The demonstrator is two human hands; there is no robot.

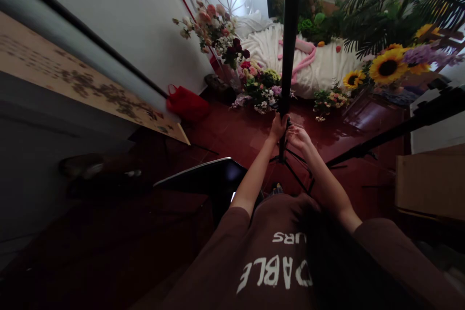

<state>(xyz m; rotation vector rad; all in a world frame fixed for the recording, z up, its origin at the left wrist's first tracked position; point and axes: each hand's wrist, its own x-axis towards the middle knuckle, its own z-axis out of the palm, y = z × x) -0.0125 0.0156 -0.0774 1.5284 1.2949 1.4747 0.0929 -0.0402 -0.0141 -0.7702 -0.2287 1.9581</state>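
Note:
A tall black light stand (292, 19) rises straight in front of me, its thin tripod legs (292, 169) spread on the red floor. My left hand (278, 127) is wrapped around the pole low down, at a collar. On the pole's right side is a small dark knob (288, 123). The bent fingers of my right hand (298, 136) are at this knob and appear to pinch it, palm turned partly up. The fingertips of that hand are small and dim, so the exact contact is hard to see.
Flower bouquets (254, 82) stand beyond the pole, before a white draped cloth (327, 65). Sunflowers (387, 68) are at right, above another black pole (381, 133) and a cardboard box (430, 184). Left are a red bag (187, 104), a long printed panel (90, 77) and a dark screen (207, 177).

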